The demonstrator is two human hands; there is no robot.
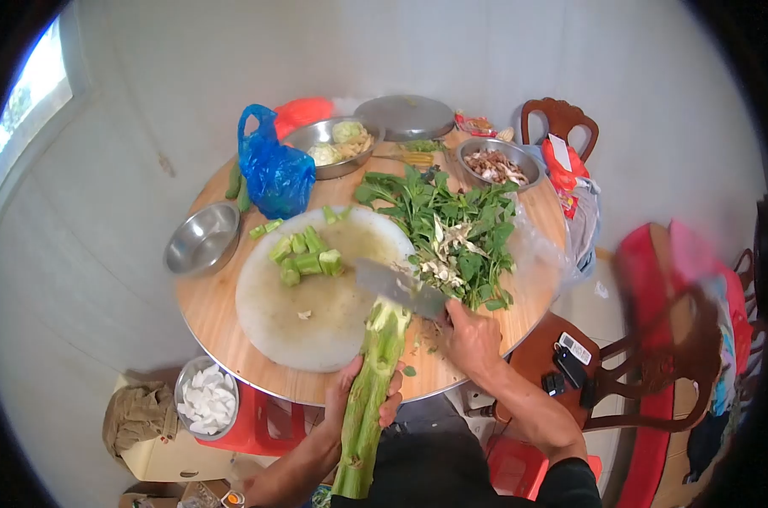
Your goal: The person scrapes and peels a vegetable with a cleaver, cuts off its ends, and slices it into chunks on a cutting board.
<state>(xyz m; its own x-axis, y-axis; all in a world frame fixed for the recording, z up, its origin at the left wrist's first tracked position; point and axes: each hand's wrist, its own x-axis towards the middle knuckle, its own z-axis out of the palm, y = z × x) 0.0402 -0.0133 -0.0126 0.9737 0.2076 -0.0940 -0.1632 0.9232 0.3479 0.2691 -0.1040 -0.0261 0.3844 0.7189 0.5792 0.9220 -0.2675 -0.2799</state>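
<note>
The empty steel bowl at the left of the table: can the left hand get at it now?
Probably not at once: the left hand grips the long green stalk. The way to the empty bowl looks free, across the cutting board.

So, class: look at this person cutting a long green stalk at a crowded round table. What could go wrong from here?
1. The left hand grips the stalk not far below the cleaver in the right hand; a slip might nick the fingers.
2. The stalk juts well past the table's edge, so it could wobble under the blade.
3. The leafy greens crowd the cutting board beside the blade and might snag it.
</note>
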